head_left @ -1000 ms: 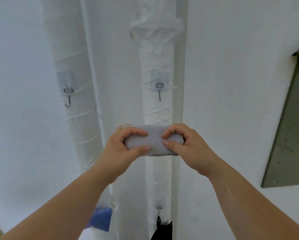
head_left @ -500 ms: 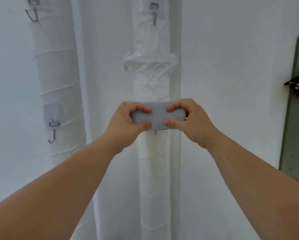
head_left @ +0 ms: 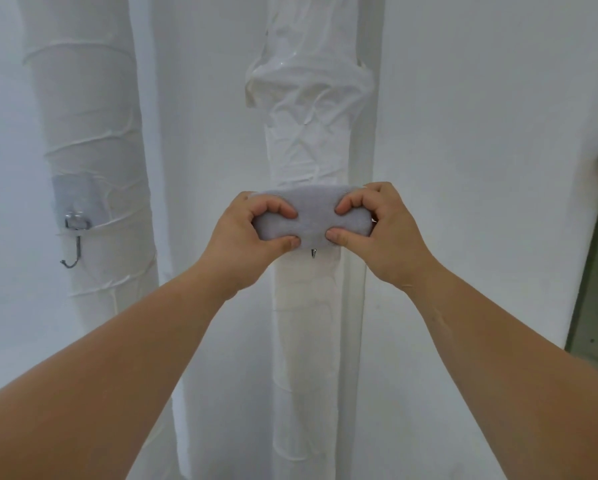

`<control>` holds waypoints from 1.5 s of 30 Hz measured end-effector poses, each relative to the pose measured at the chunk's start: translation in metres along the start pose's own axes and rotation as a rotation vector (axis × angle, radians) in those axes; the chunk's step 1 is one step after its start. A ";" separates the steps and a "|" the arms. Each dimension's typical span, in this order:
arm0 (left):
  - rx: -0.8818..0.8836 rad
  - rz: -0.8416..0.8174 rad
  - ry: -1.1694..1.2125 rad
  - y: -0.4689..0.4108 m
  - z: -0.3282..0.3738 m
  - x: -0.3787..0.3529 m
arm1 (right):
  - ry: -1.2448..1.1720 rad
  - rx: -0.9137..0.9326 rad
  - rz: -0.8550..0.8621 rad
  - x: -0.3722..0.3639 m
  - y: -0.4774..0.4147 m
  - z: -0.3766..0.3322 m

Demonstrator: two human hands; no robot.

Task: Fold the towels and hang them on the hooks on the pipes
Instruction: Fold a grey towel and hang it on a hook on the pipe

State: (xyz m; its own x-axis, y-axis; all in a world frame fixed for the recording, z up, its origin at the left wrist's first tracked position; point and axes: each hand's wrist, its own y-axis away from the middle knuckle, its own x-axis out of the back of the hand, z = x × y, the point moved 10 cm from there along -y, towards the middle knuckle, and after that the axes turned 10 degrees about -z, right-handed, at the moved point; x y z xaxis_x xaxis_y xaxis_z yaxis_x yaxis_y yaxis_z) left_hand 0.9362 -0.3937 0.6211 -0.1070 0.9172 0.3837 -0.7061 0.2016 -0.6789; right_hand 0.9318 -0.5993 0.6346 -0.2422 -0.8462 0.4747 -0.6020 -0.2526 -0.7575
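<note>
Head view, left to right. A white tape-wrapped pipe (head_left: 89, 133) is seen on the left, with a bare metal hook on a grey adhesive pad (head_left: 73, 247) stuck to it; nothing is hung there.

The left hand (head_left: 245, 237) is closed on the left end of a small pale grey folded fleece towel (head_left: 313, 216), fingers curled over the top and thumb pressed up from beneath. The towel is held level against a second white wrapped pipe (head_left: 308, 133), mid-frame. A metal hook tip (head_left: 313, 253) is seen poking out just below the towel's lower edge, so the hook body is judged to be hidden behind the cloth. Whether the cloth is already caught on it cannot be told.

The right hand (head_left: 384, 233) is closed on the right end in the same pinch. A dark grey panel (head_left: 595, 271) is cut off at the right edge.

Handling, as judged:
- Towel is taken as light, soft and compressible; dents are visible under the fingertips.
- It is not fragile, and the fleece should not be slippery.
- The folds are likely to spring open if one end is released early.
- Both ends are best kept pinched and the middle left free for the hook.
- No hanging loop can be seen.
</note>
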 end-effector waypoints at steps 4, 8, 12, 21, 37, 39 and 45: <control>0.022 0.005 0.002 0.007 -0.009 -0.003 | 0.017 -0.011 0.009 -0.008 0.011 0.007; 0.027 0.001 0.012 0.010 -0.015 -0.006 | 0.025 -0.009 0.035 -0.013 0.019 0.010; -0.048 0.005 -0.078 0.010 -0.006 -0.007 | 0.045 -0.052 0.040 -0.015 0.023 0.009; -0.416 0.176 -1.021 0.021 0.026 -0.042 | 0.749 0.112 0.208 -0.032 0.026 -0.025; -0.386 0.106 -0.905 0.004 -0.013 -0.057 | 0.674 0.182 0.139 -0.046 0.007 0.011; -0.355 0.080 -0.919 0.005 -0.013 -0.057 | 0.671 0.158 0.109 -0.045 0.008 0.011; -0.201 0.007 -1.003 0.009 -0.009 -0.054 | 0.750 0.012 0.001 -0.043 0.014 0.008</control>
State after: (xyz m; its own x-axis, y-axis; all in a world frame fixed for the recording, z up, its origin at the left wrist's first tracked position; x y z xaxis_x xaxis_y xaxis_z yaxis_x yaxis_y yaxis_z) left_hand 0.9419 -0.4382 0.5880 -0.7125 0.2274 0.6638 -0.5826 0.3356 -0.7403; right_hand 0.9399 -0.5699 0.6001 -0.6988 -0.3010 0.6489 -0.5941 -0.2609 -0.7609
